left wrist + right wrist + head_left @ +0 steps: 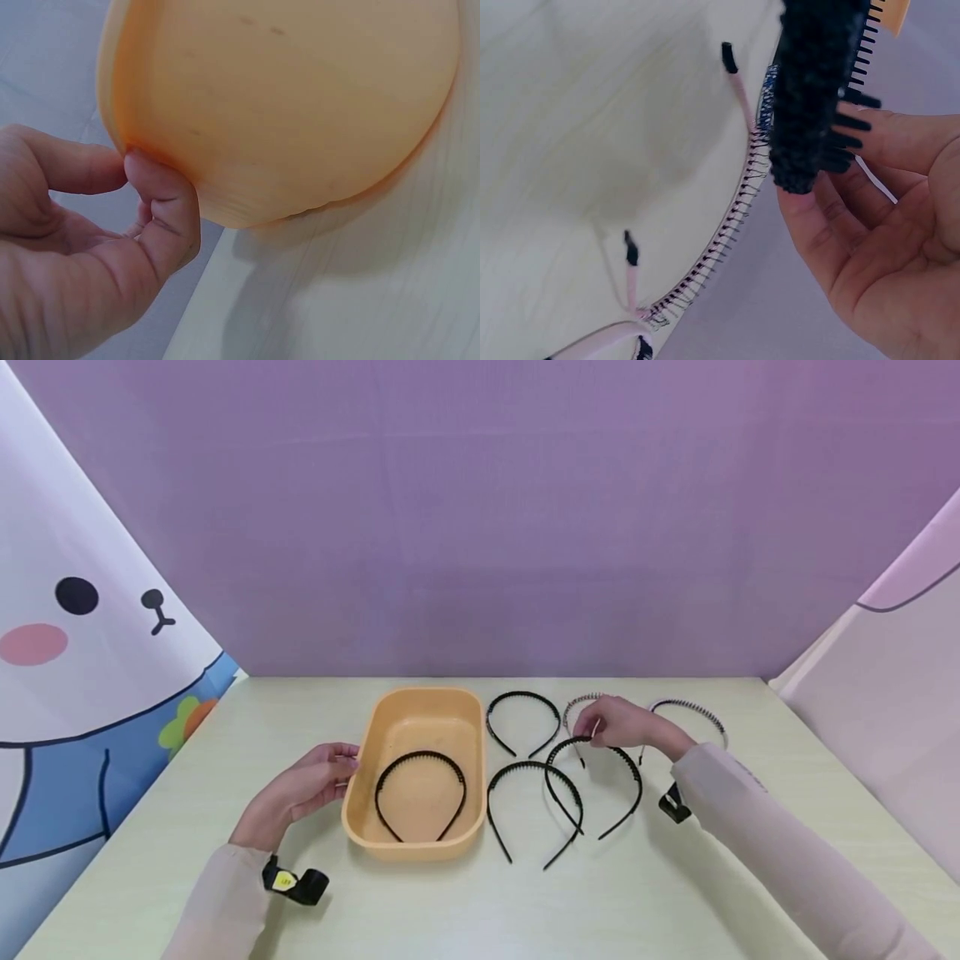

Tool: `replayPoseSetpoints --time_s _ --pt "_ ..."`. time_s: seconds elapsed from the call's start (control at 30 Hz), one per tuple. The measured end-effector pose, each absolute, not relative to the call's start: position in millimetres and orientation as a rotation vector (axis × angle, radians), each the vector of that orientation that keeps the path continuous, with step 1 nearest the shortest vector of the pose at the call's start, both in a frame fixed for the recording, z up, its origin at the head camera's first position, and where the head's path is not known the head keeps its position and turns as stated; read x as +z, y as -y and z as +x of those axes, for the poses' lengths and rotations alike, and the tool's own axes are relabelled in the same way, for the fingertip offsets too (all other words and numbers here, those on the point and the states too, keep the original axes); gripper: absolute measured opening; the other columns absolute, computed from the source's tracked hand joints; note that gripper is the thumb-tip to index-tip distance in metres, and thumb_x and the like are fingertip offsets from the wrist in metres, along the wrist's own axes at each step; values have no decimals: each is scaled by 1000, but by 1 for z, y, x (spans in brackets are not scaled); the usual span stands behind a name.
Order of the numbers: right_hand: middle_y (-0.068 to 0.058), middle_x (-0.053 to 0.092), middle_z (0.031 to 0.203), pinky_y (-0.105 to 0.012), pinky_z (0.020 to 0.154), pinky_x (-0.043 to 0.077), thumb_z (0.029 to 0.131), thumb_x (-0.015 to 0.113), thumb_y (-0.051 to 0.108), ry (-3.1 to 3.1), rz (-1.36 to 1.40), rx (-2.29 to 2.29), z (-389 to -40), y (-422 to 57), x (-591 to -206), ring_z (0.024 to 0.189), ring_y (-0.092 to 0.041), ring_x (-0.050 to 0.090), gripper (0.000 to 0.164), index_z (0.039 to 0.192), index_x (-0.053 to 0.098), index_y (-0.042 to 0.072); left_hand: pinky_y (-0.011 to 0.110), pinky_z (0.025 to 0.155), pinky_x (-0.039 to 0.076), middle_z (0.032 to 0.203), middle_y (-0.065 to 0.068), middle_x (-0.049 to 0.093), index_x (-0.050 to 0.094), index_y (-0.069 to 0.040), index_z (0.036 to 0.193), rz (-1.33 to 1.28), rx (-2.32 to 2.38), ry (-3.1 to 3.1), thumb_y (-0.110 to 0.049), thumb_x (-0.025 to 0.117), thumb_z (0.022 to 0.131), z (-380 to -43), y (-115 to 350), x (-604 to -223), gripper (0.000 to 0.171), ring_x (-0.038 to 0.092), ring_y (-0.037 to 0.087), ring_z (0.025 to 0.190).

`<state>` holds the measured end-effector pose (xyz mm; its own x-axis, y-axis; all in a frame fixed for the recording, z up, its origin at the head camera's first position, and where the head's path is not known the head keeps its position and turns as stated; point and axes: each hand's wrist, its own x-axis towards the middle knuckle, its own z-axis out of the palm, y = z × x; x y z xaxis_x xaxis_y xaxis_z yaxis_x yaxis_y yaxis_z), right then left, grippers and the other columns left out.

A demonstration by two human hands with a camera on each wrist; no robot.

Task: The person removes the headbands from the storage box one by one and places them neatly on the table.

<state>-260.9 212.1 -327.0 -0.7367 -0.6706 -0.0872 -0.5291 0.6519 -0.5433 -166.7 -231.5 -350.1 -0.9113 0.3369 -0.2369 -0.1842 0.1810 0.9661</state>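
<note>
My left hand [311,781] pinches the left rim of an orange plastic basin [412,852] between thumb and finger, as the left wrist view also shows. A black toothed headband [420,753] lies inside the basin. To the right, my right hand [618,724] pinches another black headband [640,785] by the top of its arch; its teeth [851,139] show against the fingers in the right wrist view. One leg of it overlaps, in the head view, a black headband [534,764] lying beside the basin. Behind that lies one more black headband [522,694].
A pink-and-black headband [581,699] is partly hidden behind my right hand. Another pale pink headband with dark teeth [693,706] rests farther right. A purple cloth [480,527] hangs at the table's back edge, with printed cartoon cloth [97,693] on the left.
</note>
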Motion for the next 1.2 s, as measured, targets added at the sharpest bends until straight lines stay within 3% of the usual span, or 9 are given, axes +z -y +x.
replayPoseSetpoints --time_s 1.2 --pt "-12 69 87 -23 69 51 72 57 -16 -2556 -988 -794 -252 -254 -352 82 -21 63 26 91 68 -3 23 74 51 100 7 56 24 19 130 163 1785 -2068 -5 36 98 -168 233 -354 42 59 9 85"
